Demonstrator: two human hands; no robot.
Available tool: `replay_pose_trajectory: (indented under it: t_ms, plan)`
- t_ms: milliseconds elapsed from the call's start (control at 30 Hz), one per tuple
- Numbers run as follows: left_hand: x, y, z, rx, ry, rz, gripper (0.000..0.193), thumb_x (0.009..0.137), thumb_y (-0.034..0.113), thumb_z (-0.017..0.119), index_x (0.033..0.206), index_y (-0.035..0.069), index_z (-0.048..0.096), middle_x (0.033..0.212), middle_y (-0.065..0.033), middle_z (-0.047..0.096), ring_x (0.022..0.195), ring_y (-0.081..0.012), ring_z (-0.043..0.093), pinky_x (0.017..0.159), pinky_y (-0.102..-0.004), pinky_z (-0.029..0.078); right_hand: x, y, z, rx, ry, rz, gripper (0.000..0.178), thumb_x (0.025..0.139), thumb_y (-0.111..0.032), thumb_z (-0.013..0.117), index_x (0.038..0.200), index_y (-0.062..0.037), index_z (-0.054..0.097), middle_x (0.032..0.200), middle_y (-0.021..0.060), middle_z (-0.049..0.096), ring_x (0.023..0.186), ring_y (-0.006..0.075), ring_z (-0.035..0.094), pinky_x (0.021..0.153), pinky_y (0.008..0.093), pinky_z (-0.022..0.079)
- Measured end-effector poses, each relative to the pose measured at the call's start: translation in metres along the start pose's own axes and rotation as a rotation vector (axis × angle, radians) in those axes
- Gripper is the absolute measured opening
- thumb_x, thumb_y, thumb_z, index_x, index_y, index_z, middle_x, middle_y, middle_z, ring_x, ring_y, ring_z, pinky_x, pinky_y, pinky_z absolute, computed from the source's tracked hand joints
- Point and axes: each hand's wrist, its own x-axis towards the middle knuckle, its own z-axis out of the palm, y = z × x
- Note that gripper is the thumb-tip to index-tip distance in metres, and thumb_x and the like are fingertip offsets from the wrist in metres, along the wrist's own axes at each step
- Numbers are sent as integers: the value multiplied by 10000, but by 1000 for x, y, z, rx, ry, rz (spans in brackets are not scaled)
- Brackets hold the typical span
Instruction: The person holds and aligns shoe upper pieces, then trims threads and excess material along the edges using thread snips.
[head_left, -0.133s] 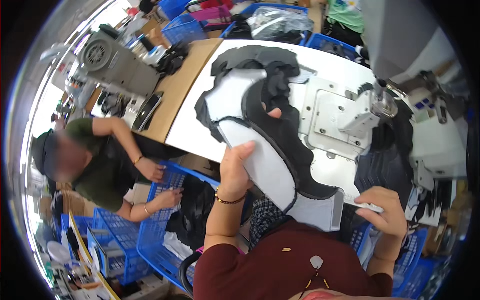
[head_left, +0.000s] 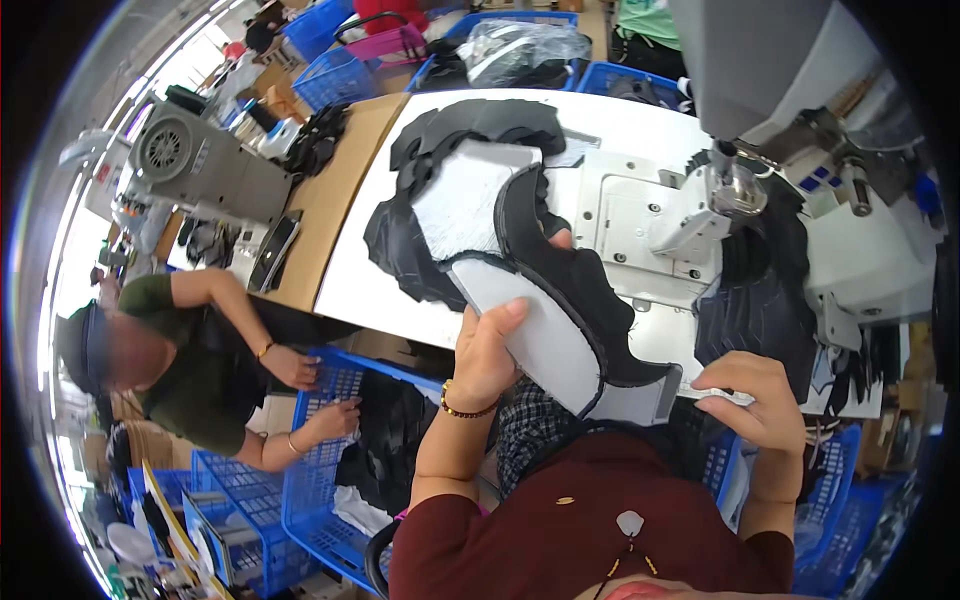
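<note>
Here, left hand [head_left: 487,355] holding panel [head_left: 550,328], machine [head_left: 765,70] (blue-marked)

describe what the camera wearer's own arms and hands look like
Both sleeves are short and maroon. The left hand is gloveless, a dark bracelet with gold-toned beads circling its wrist; the right hand is gloveless too, with nothing visible on its wrist.

Bright windows [head_left: 185,68] glare at upper left (rather washed out), beyond a white-topped table [head_left: 348,275].
</note>
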Motion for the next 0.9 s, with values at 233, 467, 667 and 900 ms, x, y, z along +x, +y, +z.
replay_pose_trajectory:
  t_ms: [233, 467, 667, 900]
  plan:
    - [6, -8, 13, 83, -31, -72, 625, 759, 217, 438, 1275, -84, 256, 1283, -204, 381, 1116, -268, 450, 906, -346, 392, 4, 5, 12, 68, 110, 3, 115, 687, -49, 654, 779, 8, 614, 733, 105, 608, 649, 228, 581, 576, 290, 445]
    - [9, -18, 13, 60, -37, -130, 608, 759, 189, 442, 1272, -83, 262, 1281, -193, 386, 1123, -267, 446, 914, -356, 388, 2, 8, 13, 59, 90, 61, 111, 681, -36, 654, 775, 10, 616, 736, 103, 606, 662, 221, 578, 587, 287, 447]
    - [13, -26, 14, 22, -55, -160, 603, 760, 173, 447, 1272, -84, 258, 1276, -204, 387, 1126, -280, 444, 917, -377, 392, -38, 29, -1, -164, 396, 368, 109, 727, -45, 604, 803, 33, 602, 793, 133, 591, 678, 219, 569, 624, 270, 438]
    - [18, -42, 16, -56, -94, -173, 544, 771, 122, 458, 1260, -61, 303, 1258, -218, 400, 1098, -297, 470, 905, -393, 410, -123, 114, -15, -931, 443, 781, 299, 843, -49, 423, 1134, 3, 470, 1153, 189, 479, 1045, 319, 472, 879, 358, 380]
